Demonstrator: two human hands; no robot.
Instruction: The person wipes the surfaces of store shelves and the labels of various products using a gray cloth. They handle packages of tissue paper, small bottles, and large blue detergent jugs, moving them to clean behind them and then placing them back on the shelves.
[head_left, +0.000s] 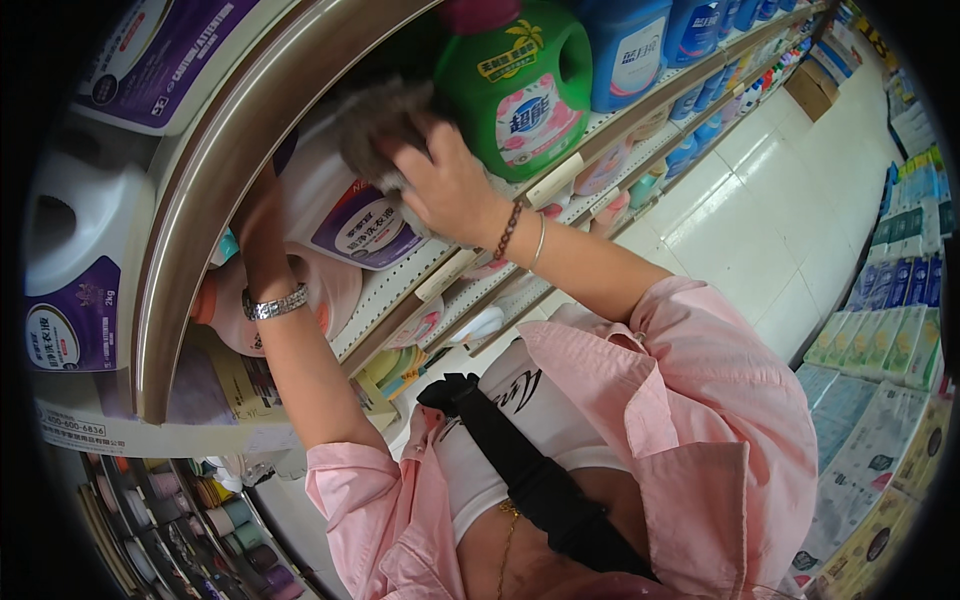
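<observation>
My right hand (pixel 445 185) is closed on a grey cloth (pixel 385 125), blurred by motion. It presses the cloth to the upper side of a white laundry detergent bottle (pixel 312 205) with a purple label. Deep in the shadow under the shelf's curved front edge, my left hand (pixel 265 225) reaches up beside the same bottle; its fingers are hidden. A green detergent bottle (pixel 520 95) with a pink label stands just right of the cloth. Below my left wrist is a pale pink bottle (pixel 325 290).
A brown curved shelf edge (pixel 190 225) arches close to my left arm. Blue bottles (pixel 625 55) line the shelf to the right. Lower shelves (pixel 480 325) hold more bottles. Across the tiled aisle (pixel 740 190) are stacked packs (pixel 880 340). A rack of rolls (pixel 190 520) stands at lower left.
</observation>
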